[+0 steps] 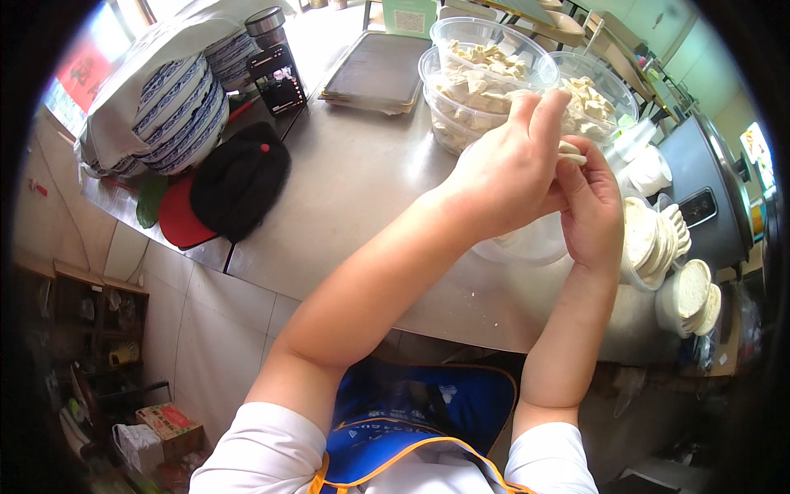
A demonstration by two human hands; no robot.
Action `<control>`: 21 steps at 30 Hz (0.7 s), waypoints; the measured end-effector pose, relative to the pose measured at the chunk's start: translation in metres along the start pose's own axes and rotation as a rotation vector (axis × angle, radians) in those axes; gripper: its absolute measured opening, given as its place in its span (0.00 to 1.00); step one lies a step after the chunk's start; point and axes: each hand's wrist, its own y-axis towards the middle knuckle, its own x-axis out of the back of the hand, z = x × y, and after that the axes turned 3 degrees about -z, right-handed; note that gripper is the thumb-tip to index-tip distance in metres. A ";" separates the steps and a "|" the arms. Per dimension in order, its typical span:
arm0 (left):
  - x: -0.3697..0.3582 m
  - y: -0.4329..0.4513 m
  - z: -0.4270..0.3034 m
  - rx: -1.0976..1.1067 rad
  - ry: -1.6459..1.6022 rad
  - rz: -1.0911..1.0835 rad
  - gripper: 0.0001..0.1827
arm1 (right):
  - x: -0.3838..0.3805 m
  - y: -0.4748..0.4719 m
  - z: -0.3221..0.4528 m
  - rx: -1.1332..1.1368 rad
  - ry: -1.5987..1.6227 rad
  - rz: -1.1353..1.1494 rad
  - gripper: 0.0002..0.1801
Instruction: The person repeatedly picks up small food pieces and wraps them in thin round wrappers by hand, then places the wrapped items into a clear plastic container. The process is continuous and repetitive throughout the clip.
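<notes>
My right hand pinches a pale piece of flatbread between thumb and fingers. Against it rests my left hand, its back towards me and two fingers pointing up; whatever its hidden fingertips hold cannot be seen. Both hands are above a clear plastic tub that they partly cover. Just beyond them, stacked clear tubs hold torn bread pieces, and another clear tub of pieces stands to their right. Whole round flatbreads lean in a tub right of my right hand.
More flatbreads stand near the right table edge, by a dark grey appliance. On the steel table are dark trays, a propped phone, a black and red cap and stacked blue-and-white bowls.
</notes>
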 end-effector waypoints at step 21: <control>0.021 0.008 -0.011 0.082 0.233 0.393 0.19 | -0.001 0.003 0.003 0.225 -0.313 -0.128 0.15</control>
